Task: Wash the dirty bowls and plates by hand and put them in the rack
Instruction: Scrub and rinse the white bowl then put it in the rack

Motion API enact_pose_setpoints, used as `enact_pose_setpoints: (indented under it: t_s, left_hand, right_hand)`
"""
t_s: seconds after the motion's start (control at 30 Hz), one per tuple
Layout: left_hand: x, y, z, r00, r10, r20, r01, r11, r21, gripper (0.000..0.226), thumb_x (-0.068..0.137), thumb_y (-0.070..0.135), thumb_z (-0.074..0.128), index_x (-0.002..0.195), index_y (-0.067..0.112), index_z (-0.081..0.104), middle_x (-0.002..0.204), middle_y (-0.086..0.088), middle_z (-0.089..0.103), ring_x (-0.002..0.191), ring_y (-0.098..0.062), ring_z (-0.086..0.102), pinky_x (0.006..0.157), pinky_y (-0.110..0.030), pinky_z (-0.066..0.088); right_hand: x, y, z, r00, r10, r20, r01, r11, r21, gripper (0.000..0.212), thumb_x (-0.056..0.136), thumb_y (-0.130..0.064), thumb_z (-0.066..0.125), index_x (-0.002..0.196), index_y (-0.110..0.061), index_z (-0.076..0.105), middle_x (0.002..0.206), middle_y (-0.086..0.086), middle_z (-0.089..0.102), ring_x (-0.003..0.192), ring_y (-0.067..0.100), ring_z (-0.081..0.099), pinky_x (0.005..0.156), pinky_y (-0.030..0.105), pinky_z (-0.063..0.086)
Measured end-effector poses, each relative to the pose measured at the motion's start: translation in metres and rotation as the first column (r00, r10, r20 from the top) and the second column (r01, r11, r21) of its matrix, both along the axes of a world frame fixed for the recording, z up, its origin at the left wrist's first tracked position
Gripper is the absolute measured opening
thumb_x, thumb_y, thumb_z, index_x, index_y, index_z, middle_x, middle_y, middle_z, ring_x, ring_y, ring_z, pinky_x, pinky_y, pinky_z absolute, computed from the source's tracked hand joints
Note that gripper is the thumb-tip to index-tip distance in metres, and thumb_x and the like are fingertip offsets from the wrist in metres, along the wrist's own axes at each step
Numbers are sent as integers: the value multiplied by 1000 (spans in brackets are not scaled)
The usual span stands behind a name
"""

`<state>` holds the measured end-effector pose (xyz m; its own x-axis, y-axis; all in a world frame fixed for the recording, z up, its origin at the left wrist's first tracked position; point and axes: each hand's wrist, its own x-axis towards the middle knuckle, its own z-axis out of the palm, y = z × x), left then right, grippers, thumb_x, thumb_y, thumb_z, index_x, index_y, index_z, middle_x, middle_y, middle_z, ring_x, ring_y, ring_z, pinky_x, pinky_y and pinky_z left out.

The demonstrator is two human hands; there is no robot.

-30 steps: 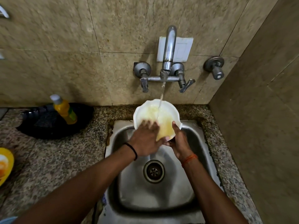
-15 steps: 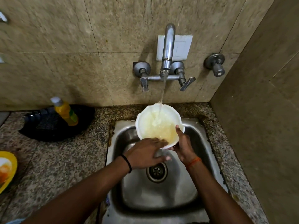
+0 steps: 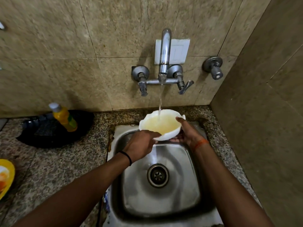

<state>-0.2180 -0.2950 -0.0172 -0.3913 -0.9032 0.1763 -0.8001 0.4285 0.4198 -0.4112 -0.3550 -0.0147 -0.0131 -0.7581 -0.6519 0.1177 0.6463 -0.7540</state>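
Observation:
A white scalloped bowl (image 3: 161, 124) filled with yellowish water is held over the back of the steel sink (image 3: 188, 185), under the running stream from the tap (image 3: 164, 53). My right hand (image 3: 186, 131) grips the bowl's right side, thumb on the rim and fingers beneath. My left hand (image 3: 141, 144) holds the near rim, fingers curled over its edge. A yellow plate (image 3: 6, 176) with food remains lies at the far left edge of the counter.
A yellow dish-soap bottle (image 3: 64, 117) leans on a black rack or tray (image 3: 54, 128) at the back left of the speckled granite counter (image 3: 57, 169). Tiled walls close in behind and on the right. A second valve (image 3: 213, 67) sticks out of the wall.
My left hand came out of the bowl and now holds its near rim. The bowl has levelled from a tilt facing me and filled with more water.

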Motion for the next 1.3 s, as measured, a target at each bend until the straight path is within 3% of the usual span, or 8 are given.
enact_pose_setpoints:
  t_s: [0.23,0.33,0.47,0.7,0.93,1.07,1.2,1.3]
  left_hand:
    - [-22,-13,13,641,464,-611,-67,827,558,11,81,15,68,77,4,68,73,-4,70,71,-6,57,65,-24,44]
    - [-20,-14,20,362,677,-641,-25,694,720,22,89,-3,55,79,10,70,70,-3,71,68,-16,64,60,-24,52]
    - [-11,-19,26,182,729,-659,119,649,751,20,89,-5,55,96,9,68,76,-1,75,68,-14,70,59,-22,57]
    - [-3,-28,38,-67,740,-669,267,660,703,26,90,5,58,116,7,62,96,-3,74,89,-15,68,78,-30,57]
    - [4,-32,28,-366,748,-554,264,654,709,30,92,10,57,121,2,57,117,-18,65,109,-23,63,96,-38,52]
    - [3,-19,14,-373,791,-484,273,592,758,17,91,16,61,103,4,63,77,-4,66,58,-5,60,48,-16,50]
    - [5,-11,5,-435,773,-462,256,598,760,14,92,9,58,104,1,62,76,-6,73,65,-12,71,56,-22,58]
    - [0,-6,15,-391,779,-490,273,606,747,9,92,5,57,99,3,62,77,-9,75,70,-14,73,58,-27,60]
  right_hand:
    - [63,-2,7,771,-32,-636,-364,798,-481,58,90,-46,49,135,-11,48,143,19,45,134,34,40,113,46,32]
    - [79,9,5,544,28,-839,-675,609,-417,51,99,-41,36,146,-23,38,161,5,17,149,27,7,121,47,4]
    - [71,-13,20,524,-4,-852,-784,388,-485,38,97,-39,43,132,-30,57,152,-4,39,143,20,28,118,38,19]
    - [50,-50,28,949,69,-309,-184,914,-361,43,99,-49,39,105,-16,67,114,8,64,97,22,56,83,28,39]
    - [77,17,-19,791,-66,-609,-290,835,-467,67,96,-61,24,149,-22,32,157,10,28,145,26,25,120,43,20]
    - [101,54,-11,500,-124,-857,-653,596,-468,65,96,-54,15,153,-22,20,162,3,14,150,20,8,122,44,4]
    - [83,22,-15,537,-6,-844,-754,446,-483,53,100,-47,33,148,-24,36,154,1,36,142,16,33,118,35,25]
    - [63,-9,-13,699,247,-671,-633,650,-420,52,98,-52,38,142,-25,43,148,3,46,134,22,44,108,29,34]
